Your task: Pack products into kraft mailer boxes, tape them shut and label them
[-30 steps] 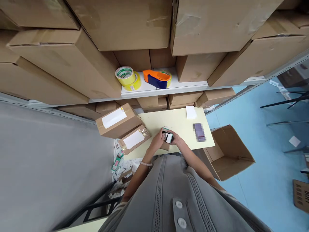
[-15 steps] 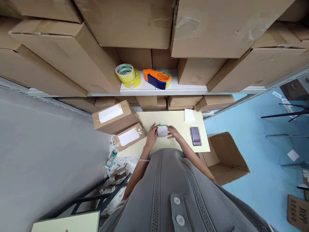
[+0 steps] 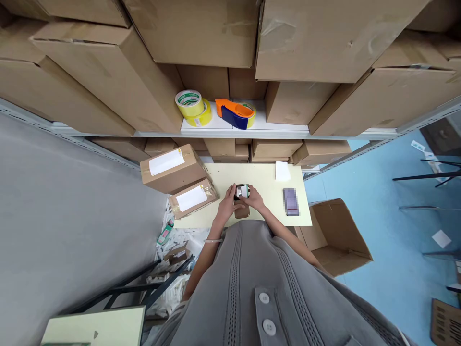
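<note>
Both hands are at a small box (image 3: 243,191) above the pale tabletop (image 3: 266,214). Its top shows white and black with a green edge, and a brown cardboard flap (image 3: 242,212) hangs on the side toward me. My left hand (image 3: 227,204) grips the box's left side with bent fingers. At the right side, my right hand (image 3: 254,198) has its fingers closed round the edge. What lies inside the box is too small to make out. To the right of my hands lies a dark purple, phone-like object (image 3: 291,202), blurred by pixels.
Two taped cartons with white labels (image 3: 190,198) stand at the table's left. A white paper (image 3: 282,171) lies at the back right. Above, a shelf (image 3: 288,130) holds tape rolls (image 3: 189,104), an orange-and-blue tape dispenser (image 3: 235,113) and large cartons. An open carton (image 3: 338,235) sits at the right.
The small box showed a white printed face before; now its white-and-black top and a brown flap show. My right hand has closed in on it, and the fingers of both hands have shifted.
</note>
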The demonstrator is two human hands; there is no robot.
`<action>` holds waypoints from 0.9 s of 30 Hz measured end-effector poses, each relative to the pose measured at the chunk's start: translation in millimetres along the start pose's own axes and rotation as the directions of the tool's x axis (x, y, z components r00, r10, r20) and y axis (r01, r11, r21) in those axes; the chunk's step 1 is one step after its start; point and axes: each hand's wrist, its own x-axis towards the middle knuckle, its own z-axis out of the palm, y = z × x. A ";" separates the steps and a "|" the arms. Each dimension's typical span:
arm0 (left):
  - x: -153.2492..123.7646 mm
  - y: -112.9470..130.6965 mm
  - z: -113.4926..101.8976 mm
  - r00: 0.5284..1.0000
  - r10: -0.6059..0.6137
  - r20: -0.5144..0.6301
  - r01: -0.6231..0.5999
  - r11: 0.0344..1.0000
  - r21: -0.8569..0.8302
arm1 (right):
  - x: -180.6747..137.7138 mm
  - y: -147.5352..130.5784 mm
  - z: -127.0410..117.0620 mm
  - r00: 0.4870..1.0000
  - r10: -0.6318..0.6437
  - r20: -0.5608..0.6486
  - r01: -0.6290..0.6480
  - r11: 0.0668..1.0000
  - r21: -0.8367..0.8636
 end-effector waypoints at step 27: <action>5.5 18.6 9.0 0.970 0.153 -0.190 -0.063 0.911 0.408 | -11.6 -7.2 0.6 0.897 -0.433 -0.091 0.300 0.748 -0.592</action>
